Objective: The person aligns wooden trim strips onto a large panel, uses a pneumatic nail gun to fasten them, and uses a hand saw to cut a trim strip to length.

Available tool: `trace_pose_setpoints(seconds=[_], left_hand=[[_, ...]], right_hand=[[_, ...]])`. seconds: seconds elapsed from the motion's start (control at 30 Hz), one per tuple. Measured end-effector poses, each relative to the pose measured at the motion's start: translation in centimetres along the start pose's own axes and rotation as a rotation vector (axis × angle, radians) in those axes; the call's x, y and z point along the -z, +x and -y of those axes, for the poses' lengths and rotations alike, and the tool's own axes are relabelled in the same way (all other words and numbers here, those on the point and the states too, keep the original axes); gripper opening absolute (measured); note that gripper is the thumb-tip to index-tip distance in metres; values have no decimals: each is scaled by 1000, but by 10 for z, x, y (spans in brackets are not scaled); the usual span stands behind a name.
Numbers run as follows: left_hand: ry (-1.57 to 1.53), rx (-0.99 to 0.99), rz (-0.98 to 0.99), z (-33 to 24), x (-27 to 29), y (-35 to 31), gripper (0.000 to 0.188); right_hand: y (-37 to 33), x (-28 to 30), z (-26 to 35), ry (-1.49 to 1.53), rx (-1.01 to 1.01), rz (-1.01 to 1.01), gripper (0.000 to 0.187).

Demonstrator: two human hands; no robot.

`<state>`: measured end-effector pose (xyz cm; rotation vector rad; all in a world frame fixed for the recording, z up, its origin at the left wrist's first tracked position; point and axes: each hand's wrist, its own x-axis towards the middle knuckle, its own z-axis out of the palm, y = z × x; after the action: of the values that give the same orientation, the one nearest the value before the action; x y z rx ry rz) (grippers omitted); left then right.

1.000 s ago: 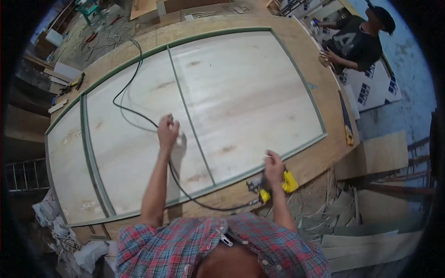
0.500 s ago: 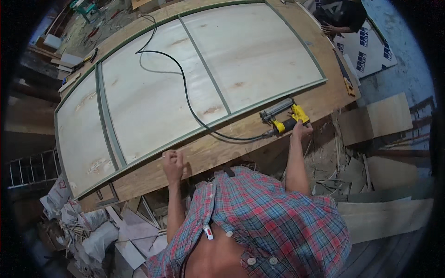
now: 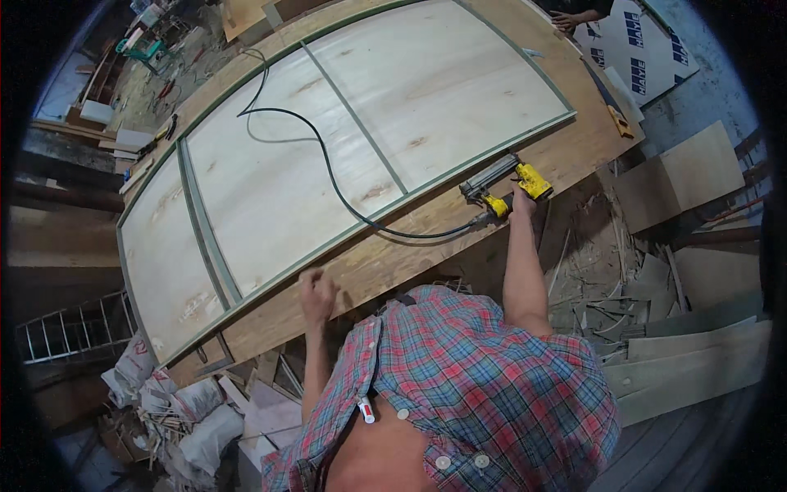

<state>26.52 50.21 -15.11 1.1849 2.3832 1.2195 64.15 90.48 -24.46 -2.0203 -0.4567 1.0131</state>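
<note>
A yellow and black air stapler [image 3: 536, 182] is in my right hand [image 3: 522, 205], its fingers wrapped round the grip. Its long metal magazine lies over the workbench's near edge, beside the framed panel. A black air hose [image 3: 328, 164] runs from it across the panel. My left hand [image 3: 318, 297] is at the near edge of the panel, fingers curled in; what they hold, if anything, is hidden. The panel [image 3: 279, 189] is a large pale plywood sheet with green-grey strips round its rim and across it.
The panel lies on a wooden workbench [image 3: 426, 215]. A handsaw [image 3: 619, 123] sits at its right end and a metal square [image 3: 223, 351] at its near left corner. Another person's hand [image 3: 566, 20] is at the far right. Scrap and white sacks [image 3: 205, 426] cover the floor.
The whole view has shifted and turned slightly. My left hand has moved a little along the near edge, its fingers still curled. My right hand keeps its grip on the air stapler.
</note>
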Motion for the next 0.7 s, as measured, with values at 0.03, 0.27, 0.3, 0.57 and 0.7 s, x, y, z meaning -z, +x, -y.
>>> trace_pose_setpoints(seconds=[0.03, 0.27, 0.3, 0.57, 0.7], left_hand=[[2, -120, 43, -15, -14, 23, 19], [-84, -103, 364, -100, -151, 171, 33], [-57, -35, 434, -100, -168, 187, 39], [106, 89, 667, -69, -214, 210, 60], [173, 51, 713, -76, -208, 216, 76]], right_hand=[[0, 0, -1, -113, 10, -97, 77], [-34, 24, -12, 266, 20, 343, 55], [-46, 26, -17, 343, -78, 340, 46], [-151, 58, -85, 699, -258, 478, 23], [-199, 62, -104, 773, -242, 623, 17]])
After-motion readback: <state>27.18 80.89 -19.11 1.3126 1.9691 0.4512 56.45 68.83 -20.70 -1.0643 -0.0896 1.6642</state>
